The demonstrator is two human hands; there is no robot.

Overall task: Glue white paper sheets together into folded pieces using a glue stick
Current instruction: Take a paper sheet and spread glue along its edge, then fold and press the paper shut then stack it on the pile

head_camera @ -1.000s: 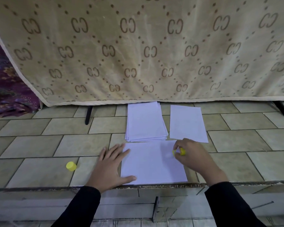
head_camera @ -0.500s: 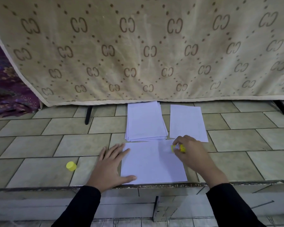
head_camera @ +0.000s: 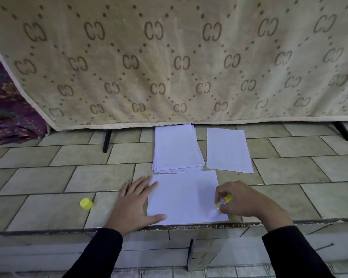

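The working sheet lies flat on the tiled surface between the two hands, its long axis running from one hand across to the other; its near edge sits just at the surface's front lip. The left hand is released and flat, fingers straight, pressing the sheet's left margin, with the thumb laid along the near left corner. The right hand is grasping the glue stick, fingers curled round its yellow body; the stick is tilted, its tip down toward the sheet's near right corner and its tail pointing up and away to the right. The tip looks to be touching the paper, though whether glue has been laid cannot be told.

So the right hand is at the sheet's right edge, and nearly all the bare paper stretches away from it toward the left hand; any further stroke would likely run leftward along the near edge or away along the right edge, while the left hand pins the sheet against dragging.

Beyond the left hand's fingertips lies a stack of sheets; beyond the right hand, a single sheet, apart from the stack. The yellow cap rests outside the left hand, well away from the stick.
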